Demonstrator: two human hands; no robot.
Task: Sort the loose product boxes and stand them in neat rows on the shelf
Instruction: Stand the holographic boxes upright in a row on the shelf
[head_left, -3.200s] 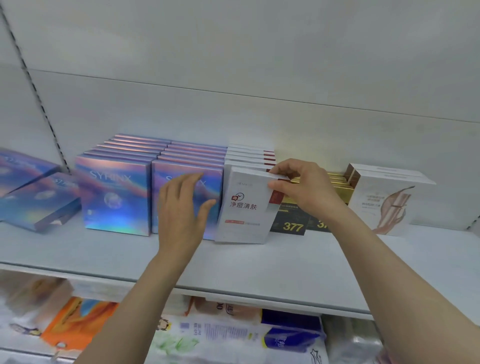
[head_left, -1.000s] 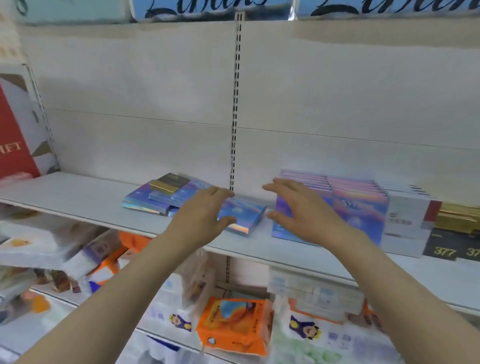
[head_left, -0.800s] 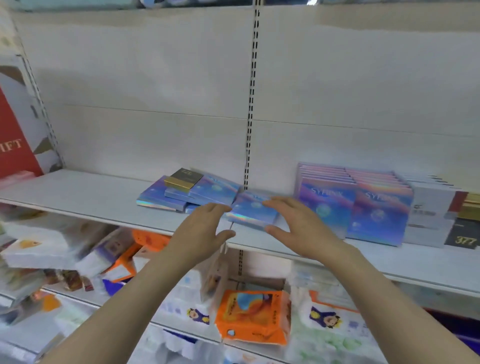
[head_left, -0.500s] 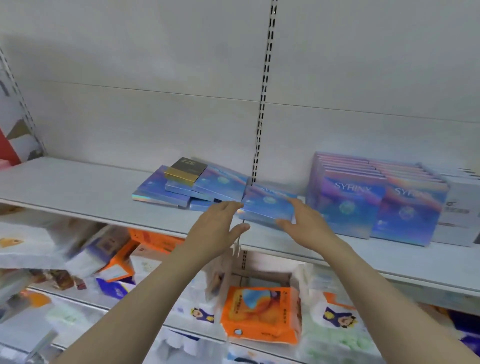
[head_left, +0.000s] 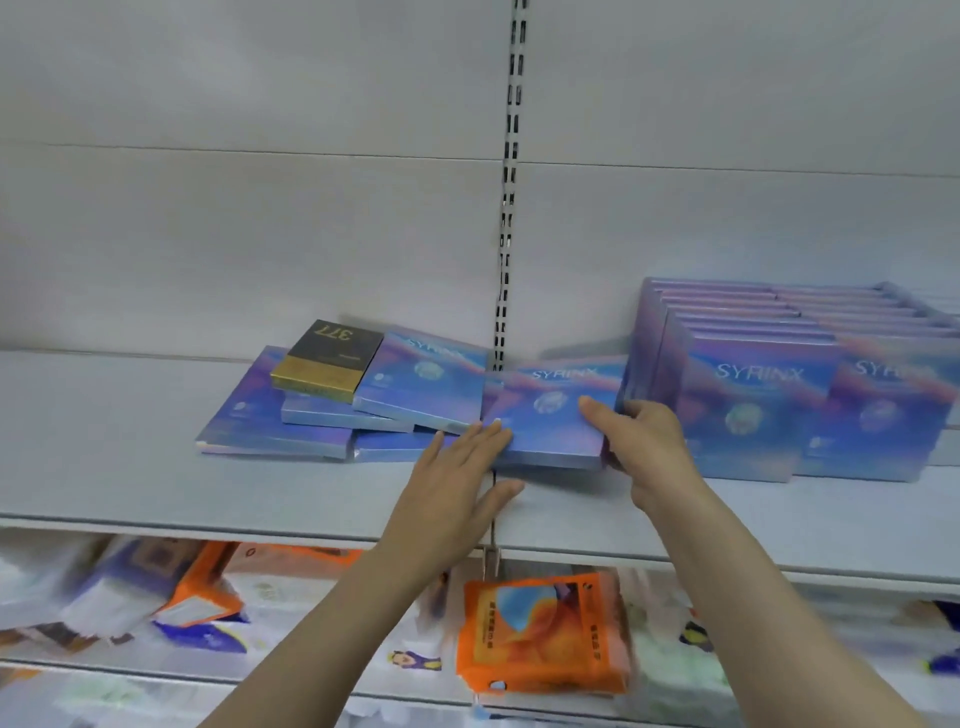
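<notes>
The flat holographic blue-and-purple cardboard box marked SYRINX (head_left: 553, 415) lies tilted at the front of the white metal shelf (head_left: 156, 478), caught between the person's two hands. The right hand (head_left: 649, 447) grips its right edge, the thumb laid across the top face and the other fingers curled under and round the side, out of sight. The left hand (head_left: 457, 483) lies nearly flat, fingers straight and close together, their tips pressing the box's near left corner, while the thumb sticks out to the right below the box's front edge without closing on anything. Both forearms reach up from the bottom of the view and converge on the box. Just beyond the left fingertips sits a loose heap of matching holographic boxes (head_left: 291, 421); I can count at least four lying flat and overlapping, though others may be hidden underneath. On top of that heap rests one small black-and-gold box printed 377 (head_left: 327, 361), lying upside down to the viewer. Immediately right of the right hand's knuckles stand two neat rows of upright holographic boxes (head_left: 789, 395), roughly eight deep in each row, with the farthest ones too blurred to count surely. Below the wrists, on the lower shelf, is one orange soft plastic packet (head_left: 540, 634) among blurred white packs.
</notes>
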